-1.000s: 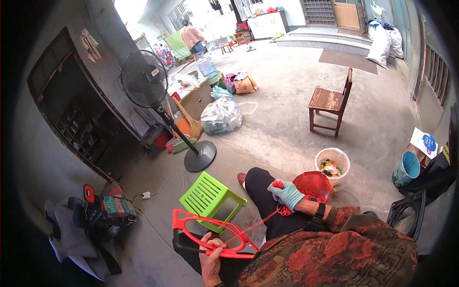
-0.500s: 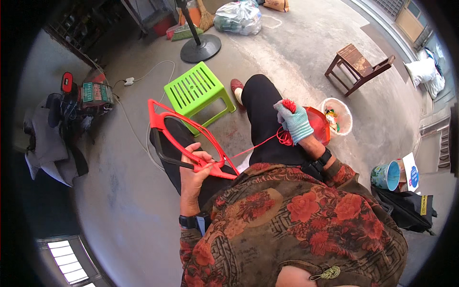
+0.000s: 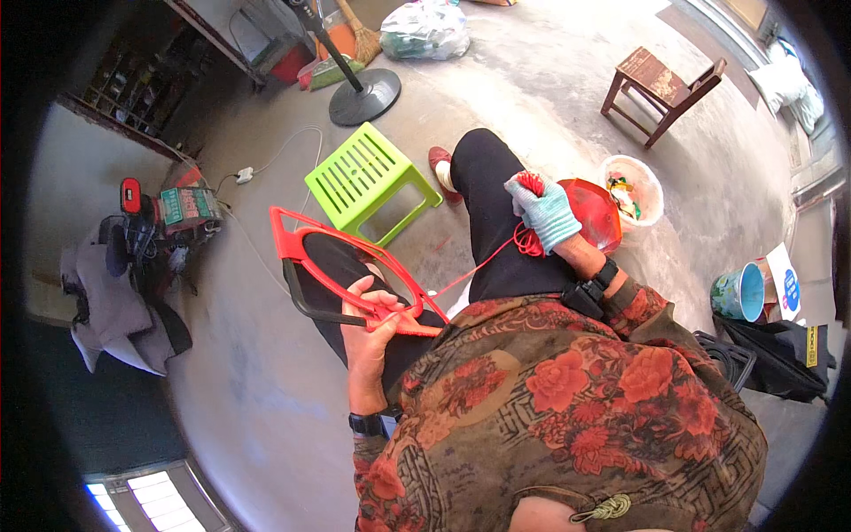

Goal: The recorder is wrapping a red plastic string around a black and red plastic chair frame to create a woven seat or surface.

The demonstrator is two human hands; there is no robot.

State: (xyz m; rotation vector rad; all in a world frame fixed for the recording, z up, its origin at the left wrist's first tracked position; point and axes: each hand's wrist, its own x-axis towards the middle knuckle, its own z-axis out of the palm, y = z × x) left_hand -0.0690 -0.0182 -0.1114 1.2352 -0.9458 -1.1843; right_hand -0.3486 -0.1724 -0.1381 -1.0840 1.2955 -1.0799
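My bare left hand (image 3: 366, 341) grips a red looped frame (image 3: 285, 238), whose exact kind I cannot make out. A bent black bar (image 3: 300, 294) runs along its near-left side and passes into my fingers. From the frame a thin red cord (image 3: 479, 268) stretches across my lap to my right hand (image 3: 550, 222). That hand wears a pale blue and white glove and is closed round a bundle of red cord (image 3: 531, 183). Loose loops of the cord hang beneath the glove. Just right of it, a translucent red thing (image 3: 592, 213) is partly covered by the hand.
Ahead stands a green plastic stool (image 3: 362, 177), with a fan base (image 3: 365, 97) beyond it. A white bucket (image 3: 651, 191) holding scraps is at the right, near a wooden chair (image 3: 665, 84). A power cord (image 3: 292, 142) crosses the floor. Cloth-draped equipment (image 3: 133, 284) sits left.
The view has shifted slightly, so surroundings sit a little differently. Both hands keep their holds; the red frame is tilted a little differently and the cord still runs between them.
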